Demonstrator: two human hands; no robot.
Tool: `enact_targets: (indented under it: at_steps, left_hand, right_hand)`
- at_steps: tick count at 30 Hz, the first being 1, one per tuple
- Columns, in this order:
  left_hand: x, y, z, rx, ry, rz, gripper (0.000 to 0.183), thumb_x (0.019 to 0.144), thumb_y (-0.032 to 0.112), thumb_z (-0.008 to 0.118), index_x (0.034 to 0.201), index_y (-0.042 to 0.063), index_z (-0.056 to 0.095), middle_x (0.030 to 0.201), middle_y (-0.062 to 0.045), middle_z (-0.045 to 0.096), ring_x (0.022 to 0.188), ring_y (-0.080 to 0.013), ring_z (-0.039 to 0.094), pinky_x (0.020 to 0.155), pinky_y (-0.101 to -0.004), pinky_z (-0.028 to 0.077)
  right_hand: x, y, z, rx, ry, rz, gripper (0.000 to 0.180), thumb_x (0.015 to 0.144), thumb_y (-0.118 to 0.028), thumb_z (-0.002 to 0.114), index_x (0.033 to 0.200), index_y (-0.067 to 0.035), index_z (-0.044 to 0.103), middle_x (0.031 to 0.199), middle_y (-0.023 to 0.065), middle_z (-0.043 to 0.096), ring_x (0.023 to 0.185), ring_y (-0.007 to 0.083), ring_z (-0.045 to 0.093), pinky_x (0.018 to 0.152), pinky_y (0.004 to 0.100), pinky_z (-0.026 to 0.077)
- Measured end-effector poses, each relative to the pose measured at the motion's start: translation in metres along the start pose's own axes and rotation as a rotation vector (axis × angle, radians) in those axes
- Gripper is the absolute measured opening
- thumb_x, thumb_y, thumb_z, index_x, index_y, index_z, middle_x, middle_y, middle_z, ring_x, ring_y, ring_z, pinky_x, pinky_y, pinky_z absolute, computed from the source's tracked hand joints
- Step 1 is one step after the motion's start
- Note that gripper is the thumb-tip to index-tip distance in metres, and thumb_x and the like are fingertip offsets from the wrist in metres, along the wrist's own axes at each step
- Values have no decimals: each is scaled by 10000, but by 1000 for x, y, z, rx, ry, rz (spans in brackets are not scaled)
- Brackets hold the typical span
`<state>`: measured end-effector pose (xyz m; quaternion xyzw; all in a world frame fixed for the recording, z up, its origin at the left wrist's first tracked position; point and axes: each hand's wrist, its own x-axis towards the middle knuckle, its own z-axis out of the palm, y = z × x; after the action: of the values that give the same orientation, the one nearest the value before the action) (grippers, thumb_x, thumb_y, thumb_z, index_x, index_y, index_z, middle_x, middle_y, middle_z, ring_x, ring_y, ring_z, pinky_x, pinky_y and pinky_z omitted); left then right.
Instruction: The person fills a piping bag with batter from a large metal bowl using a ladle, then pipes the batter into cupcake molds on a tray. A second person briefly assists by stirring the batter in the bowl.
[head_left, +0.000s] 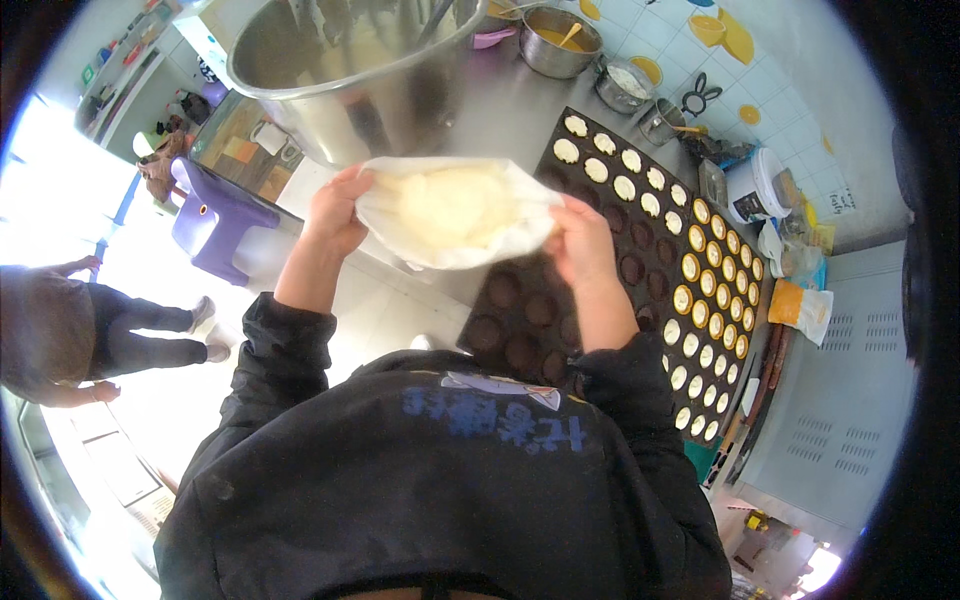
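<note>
Between my two hands hangs a white cloth piping bag (373, 210), spread wide at its mouth, with pale cream batter (457, 202) inside. My left hand (335, 214) grips one side of it and my right hand (585, 236) grips the other. Just beyond the bag stands a large steel mixing bowl (360, 97), its inner wall smeared with batter. To the right and partly under my right arm lie dark baking trays with round cups (521, 350). Batter fills some cups (624, 187); others are bare. Further right, several cups (707, 283) have golden rims around pale filling.
A steel pot of yellow liquid with a spoon (559, 56), a small pan of white contents (624, 84), a metal cup (661, 121) and a white bucket (756, 184) line the wall. At left are a purple plastic stool (217, 217) and another person (97, 330) standing.
</note>
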<state>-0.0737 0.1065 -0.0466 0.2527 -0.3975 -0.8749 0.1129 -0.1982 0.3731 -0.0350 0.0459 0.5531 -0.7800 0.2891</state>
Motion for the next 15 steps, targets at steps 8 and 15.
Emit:
enact_targets:
  at_steps: [8, 15]
  left_hand:
    - [-7, 20, 6, -23, -92, 142, 225, 896, 85, 476, 1083, -13, 555, 1012, -123, 614, 909, -219, 604, 821, -333, 490]
    - [-15, 47, 16, 61, -110, 205, 217, 890, 76, 477, 1070, -17, 555, 956, -93, 618, 827, -171, 608, 742, -289, 493]
  right_hand:
    - [-7, -49, -9, -102, 47, -147, 173, 795, 16, 525, 944, 61, 600, 707, 64, 570, 457, 85, 420, 402, 210, 309]
    - [-8, -77, -5, -202, 49, -263, 142, 779, 26, 519, 886, 46, 609, 634, 38, 525, 448, 85, 413, 406, 215, 314]
